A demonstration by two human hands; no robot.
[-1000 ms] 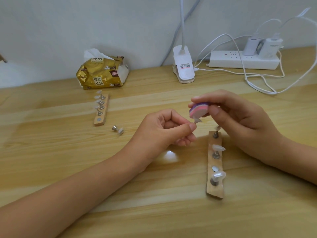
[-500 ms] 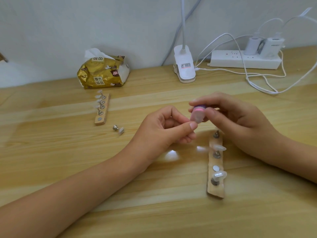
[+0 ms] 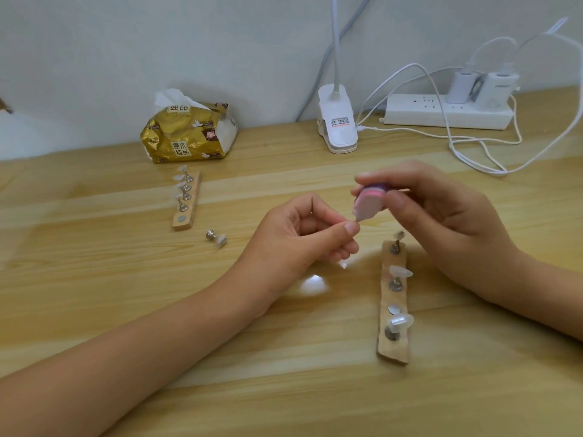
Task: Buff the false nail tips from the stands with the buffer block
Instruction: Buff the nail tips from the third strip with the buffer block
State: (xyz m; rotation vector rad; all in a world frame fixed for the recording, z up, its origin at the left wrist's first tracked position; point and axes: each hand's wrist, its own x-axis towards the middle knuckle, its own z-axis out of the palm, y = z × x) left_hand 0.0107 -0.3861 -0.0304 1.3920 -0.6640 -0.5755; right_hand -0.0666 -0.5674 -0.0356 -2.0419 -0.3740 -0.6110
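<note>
My right hand (image 3: 441, 216) grips a pink, white and purple buffer block (image 3: 369, 201) above the table's middle. My left hand (image 3: 303, 238) pinches a small nail tip (image 3: 358, 218) between thumb and forefinger, and the block's lower face touches it. Under my right hand lies a wooden stand (image 3: 392, 348) with clear nail tips (image 3: 400, 272) on metal pegs and one bare magnet disc. A second wooden stand (image 3: 186, 222) with several tips on pegs lies at the left. A loose peg with a tip (image 3: 217, 238) lies on the table beside it.
A gold tissue pack (image 3: 186, 137) sits at the back left by the wall. A white clip lamp base (image 3: 337, 124) stands at the back centre. A white power strip (image 3: 448, 113) with chargers and looping cables takes up the back right.
The buffer block has rocked on the nail tip, from tilted, to end-on, to tilted again. My right hand shifted slightly with it. My left hand has held still.
</note>
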